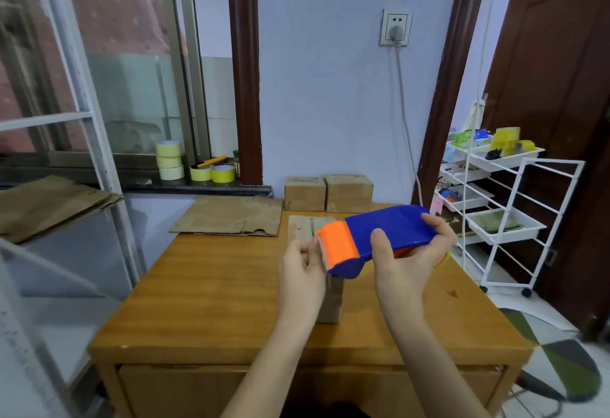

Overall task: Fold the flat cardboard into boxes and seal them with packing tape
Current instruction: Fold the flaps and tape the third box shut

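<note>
My right hand (409,262) grips a blue and orange tape dispenser (379,236), held in the air above the wooden table (214,285). My left hand (302,269) is at the dispenser's orange toothed end, its fingers curled and pinching the clear tape end there. Below both hands stands a cardboard box (330,302), mostly hidden by them, with a strip of its top (307,227) showing behind. Two folded cardboard boxes (330,193) stand at the table's back edge. A pile of flat cardboard (231,216) lies at the back left.
Rolls of yellow tape (170,160) and a yellow-handled cutter (211,161) sit on the windowsill. More flat cardboard (49,203) lies on a white metal shelf at left. A white wheeled rack (501,206) with trays of tape stands at right. A cable (404,113) hangs from a wall socket.
</note>
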### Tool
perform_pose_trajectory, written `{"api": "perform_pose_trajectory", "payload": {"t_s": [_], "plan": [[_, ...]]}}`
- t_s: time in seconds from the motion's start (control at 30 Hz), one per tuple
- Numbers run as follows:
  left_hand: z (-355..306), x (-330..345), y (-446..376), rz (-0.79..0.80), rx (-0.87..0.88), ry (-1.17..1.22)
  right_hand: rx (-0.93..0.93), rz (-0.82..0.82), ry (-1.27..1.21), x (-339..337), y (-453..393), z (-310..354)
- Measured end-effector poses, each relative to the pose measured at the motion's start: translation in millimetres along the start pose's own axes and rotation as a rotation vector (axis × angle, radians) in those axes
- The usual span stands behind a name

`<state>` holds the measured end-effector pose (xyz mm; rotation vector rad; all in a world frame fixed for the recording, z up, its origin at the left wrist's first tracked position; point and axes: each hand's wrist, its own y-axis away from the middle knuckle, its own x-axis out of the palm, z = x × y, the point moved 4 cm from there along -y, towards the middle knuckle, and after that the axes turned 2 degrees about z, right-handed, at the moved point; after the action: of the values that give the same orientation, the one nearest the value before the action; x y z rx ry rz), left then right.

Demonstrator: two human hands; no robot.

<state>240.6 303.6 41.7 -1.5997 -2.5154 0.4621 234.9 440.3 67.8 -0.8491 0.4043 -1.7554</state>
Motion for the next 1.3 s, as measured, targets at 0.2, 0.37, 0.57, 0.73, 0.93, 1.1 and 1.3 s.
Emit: {"api": "perform_pose_trajectory", "payload": {"t_s": [0.2,0.37,0.57,0.73,0.93,1.1,1.3], "plan": [[13.0,-38.8,-6.4,-0.071,0.006,-0.112,0.013,-0.117,0.064,-39.1,-28.9,-5.9],[25.4,-57.6,-14.9,-0.032,-0.032,-0.116,-0.071,0.087,0.172,-35.5,-15.2,-6.9],[26.1,-62.3,-17.3,0.006,-0.076,0.011,-0.060,0.030,0.142,-34.9,-4.2,-17.2],[31.9,-59.8,-21.9,-0.072,0.005,-0.158,-0.014,0.033,0.125,-36.3,-3.5,-23.0],[41.1,-61.2,-27.6,-0.087,0.014,-0.286,-0.018,0.011,0.133,-34.2,-12.1,-20.0],[42.5,-78.9,-39.1,-0.071,-0.017,-0.287,-0.051,-0.023,0.166,-47.3,-23.6,-22.6],[50.0,-76.3,-42.8,-0.016,-0.031,-0.307,-0.016,0.048,0.251,-49.3,-17.0,-40.8]]}}
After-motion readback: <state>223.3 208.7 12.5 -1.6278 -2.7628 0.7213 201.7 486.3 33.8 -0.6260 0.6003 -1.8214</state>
